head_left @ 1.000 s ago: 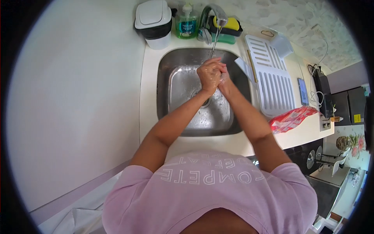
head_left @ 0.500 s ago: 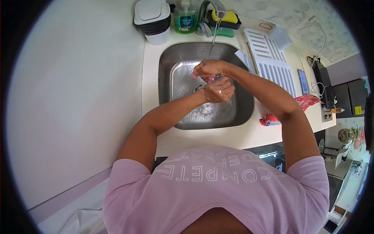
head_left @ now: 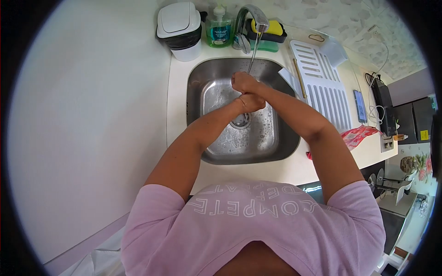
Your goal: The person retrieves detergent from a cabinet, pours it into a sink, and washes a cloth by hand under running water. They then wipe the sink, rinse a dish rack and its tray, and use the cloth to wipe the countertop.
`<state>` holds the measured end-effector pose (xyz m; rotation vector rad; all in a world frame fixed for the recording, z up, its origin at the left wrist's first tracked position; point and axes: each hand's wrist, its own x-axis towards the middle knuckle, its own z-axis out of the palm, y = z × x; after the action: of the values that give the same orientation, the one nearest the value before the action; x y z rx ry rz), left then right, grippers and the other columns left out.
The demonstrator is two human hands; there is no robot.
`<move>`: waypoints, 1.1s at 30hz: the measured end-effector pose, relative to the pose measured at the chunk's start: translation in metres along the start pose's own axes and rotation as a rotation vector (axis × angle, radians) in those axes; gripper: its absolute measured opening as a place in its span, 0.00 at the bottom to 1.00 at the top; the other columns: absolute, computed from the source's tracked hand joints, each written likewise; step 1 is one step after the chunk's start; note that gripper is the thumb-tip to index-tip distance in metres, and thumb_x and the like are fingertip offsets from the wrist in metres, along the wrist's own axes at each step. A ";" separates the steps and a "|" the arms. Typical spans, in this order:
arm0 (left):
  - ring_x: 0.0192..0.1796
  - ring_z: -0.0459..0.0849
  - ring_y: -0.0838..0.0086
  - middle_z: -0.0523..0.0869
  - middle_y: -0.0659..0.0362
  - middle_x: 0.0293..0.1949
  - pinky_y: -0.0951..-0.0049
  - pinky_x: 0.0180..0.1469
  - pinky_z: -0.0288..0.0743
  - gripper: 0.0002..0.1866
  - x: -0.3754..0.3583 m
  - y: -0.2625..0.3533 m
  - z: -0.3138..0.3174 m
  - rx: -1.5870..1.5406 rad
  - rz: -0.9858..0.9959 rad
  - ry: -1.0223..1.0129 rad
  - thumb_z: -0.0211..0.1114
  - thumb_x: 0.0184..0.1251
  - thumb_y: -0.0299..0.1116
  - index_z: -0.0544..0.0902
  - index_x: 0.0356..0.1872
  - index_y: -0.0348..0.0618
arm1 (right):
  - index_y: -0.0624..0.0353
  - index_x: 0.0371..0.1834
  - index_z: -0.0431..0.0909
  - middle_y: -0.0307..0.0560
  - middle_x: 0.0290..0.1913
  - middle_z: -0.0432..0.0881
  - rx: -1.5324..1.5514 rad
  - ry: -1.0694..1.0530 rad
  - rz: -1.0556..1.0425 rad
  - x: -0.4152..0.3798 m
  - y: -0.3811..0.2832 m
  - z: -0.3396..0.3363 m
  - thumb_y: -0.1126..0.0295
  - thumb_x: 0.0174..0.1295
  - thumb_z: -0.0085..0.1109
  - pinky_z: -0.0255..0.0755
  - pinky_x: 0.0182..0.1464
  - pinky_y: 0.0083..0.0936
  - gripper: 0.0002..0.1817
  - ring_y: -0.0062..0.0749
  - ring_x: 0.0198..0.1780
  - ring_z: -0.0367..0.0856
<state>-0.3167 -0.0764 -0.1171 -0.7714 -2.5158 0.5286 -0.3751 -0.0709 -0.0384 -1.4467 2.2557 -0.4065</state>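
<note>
Both of my hands are over the stainless steel sink (head_left: 216,152), crossed close together beneath the running faucet (head_left: 253,14). My right hand (head_left: 245,83) is curled nearest the water stream (head_left: 253,53), its palm side hidden. Just below it, my left hand (head_left: 252,102) is also curled and touches the right wrist area. Whatever the fingers of either hand may hold is out of sight. Under the hands, the drain (head_left: 241,120) shows in the wet basin.
Behind the sink stand a lidded white bin (head_left: 180,27), a green soap bottle (head_left: 220,32) and a holder with a yellow sponge (head_left: 270,27). To the right lie a white dish rack (head_left: 328,108), a phone (head_left: 359,106) and a red patterned cloth (head_left: 357,137).
My hands have turned over and moved slightly, with the fingers now curled out of sight. The left hand has shifted up and left against the right wrist. The view has tilted a little.
</note>
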 end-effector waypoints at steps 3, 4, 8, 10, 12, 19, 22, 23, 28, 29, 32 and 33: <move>0.38 0.80 0.68 0.82 0.53 0.37 0.66 0.44 0.72 0.09 0.005 -0.001 0.002 -0.266 -0.142 0.065 0.56 0.49 0.35 0.82 0.25 0.42 | 0.70 0.38 0.76 0.65 0.37 0.80 -0.136 0.029 0.036 0.004 0.001 0.008 0.71 0.46 0.51 0.74 0.45 0.40 0.17 0.54 0.40 0.80; 0.40 0.80 0.68 0.82 0.54 0.37 0.67 0.45 0.71 0.08 0.010 -0.002 -0.019 -0.374 -0.302 -0.026 0.55 0.51 0.34 0.81 0.26 0.43 | 0.70 0.40 0.74 0.65 0.39 0.79 -0.158 -0.014 0.061 -0.001 -0.003 0.007 0.70 0.47 0.51 0.73 0.47 0.41 0.18 0.55 0.42 0.80; 0.41 0.78 0.68 0.81 0.58 0.34 0.69 0.47 0.69 0.07 -0.002 0.011 0.013 -0.666 -0.456 0.008 0.53 0.52 0.29 0.80 0.22 0.47 | 0.69 0.42 0.73 0.61 0.39 0.80 -0.109 0.094 0.201 -0.004 0.003 0.023 0.72 0.52 0.52 0.75 0.46 0.36 0.15 0.48 0.44 0.80; 0.41 0.77 0.66 0.80 0.58 0.35 0.67 0.48 0.68 0.06 -0.015 0.000 -0.002 -0.641 -0.205 0.038 0.53 0.52 0.28 0.79 0.25 0.45 | 0.67 0.40 0.74 0.58 0.37 0.81 0.502 0.040 0.411 -0.002 0.029 0.022 0.71 0.57 0.51 0.76 0.43 0.36 0.12 0.45 0.40 0.81; 0.41 0.76 0.65 0.79 0.58 0.35 0.66 0.48 0.67 0.05 -0.026 -0.004 -0.014 -0.608 0.047 0.062 0.52 0.53 0.26 0.77 0.28 0.44 | 0.66 0.38 0.74 0.55 0.35 0.82 1.122 -0.020 0.601 -0.009 0.058 0.020 0.70 0.61 0.50 0.77 0.40 0.36 0.10 0.41 0.37 0.82; 0.41 0.79 0.68 0.81 0.57 0.37 0.72 0.48 0.69 0.10 -0.031 -0.012 0.003 -1.045 -1.425 0.703 0.47 0.69 0.30 0.77 0.42 0.41 | 0.64 0.36 0.79 0.45 0.31 0.82 1.460 0.150 0.378 -0.033 0.077 0.042 0.74 0.54 0.62 0.75 0.30 0.26 0.08 0.27 0.27 0.78; 0.43 0.77 0.75 0.80 0.59 0.40 0.76 0.48 0.69 0.11 -0.040 -0.017 -0.012 -1.575 -1.429 0.436 0.53 0.68 0.35 0.77 0.45 0.41 | 0.64 0.33 0.81 0.44 0.29 0.82 1.252 0.349 0.319 -0.027 0.091 0.043 0.77 0.53 0.61 0.71 0.32 0.18 0.05 0.24 0.28 0.77; 0.39 0.77 0.79 0.80 0.61 0.37 0.80 0.43 0.70 0.14 -0.044 -0.019 -0.013 -1.751 -1.406 0.432 0.62 0.62 0.38 0.78 0.45 0.41 | 0.64 0.32 0.81 0.44 0.30 0.82 1.150 0.398 0.293 -0.026 0.094 0.040 0.77 0.52 0.60 0.71 0.32 0.18 0.05 0.23 0.28 0.77; 0.28 0.75 0.85 0.80 0.66 0.26 0.83 0.30 0.67 0.14 -0.072 -0.039 -0.013 -1.638 -1.373 0.107 0.73 0.49 0.34 0.81 0.35 0.41 | 0.63 0.32 0.80 0.42 0.29 0.81 0.888 0.528 0.268 -0.032 0.101 0.036 0.78 0.53 0.57 0.69 0.34 0.18 0.05 0.22 0.31 0.77; 0.27 0.77 0.83 0.81 0.64 0.25 0.83 0.30 0.69 0.13 -0.077 -0.041 -0.014 -1.583 -1.381 0.104 0.73 0.47 0.32 0.81 0.32 0.39 | 0.63 0.32 0.79 0.42 0.29 0.81 0.886 0.618 0.276 -0.032 0.107 0.037 0.77 0.54 0.56 0.69 0.35 0.18 0.04 0.22 0.31 0.76; 0.26 0.80 0.77 0.84 0.59 0.23 0.78 0.32 0.72 0.11 -0.092 -0.045 -0.009 -1.465 -1.439 0.039 0.74 0.43 0.30 0.82 0.27 0.38 | 0.63 0.32 0.76 0.43 0.28 0.80 0.859 0.690 0.322 -0.030 0.132 0.041 0.75 0.54 0.56 0.70 0.37 0.22 0.04 0.26 0.32 0.78; 0.27 0.81 0.75 0.84 0.57 0.24 0.76 0.33 0.73 0.10 -0.096 -0.044 -0.004 -1.324 -1.504 -0.023 0.74 0.43 0.30 0.82 0.27 0.38 | 0.61 0.33 0.77 0.46 0.30 0.80 0.758 0.671 0.343 -0.033 0.134 0.042 0.74 0.52 0.57 0.71 0.37 0.24 0.06 0.30 0.32 0.79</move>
<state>-0.2624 -0.1671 -0.1222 0.9049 -2.3280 -1.6325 -0.4475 0.0135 -0.1297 -0.5550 2.3165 -1.5966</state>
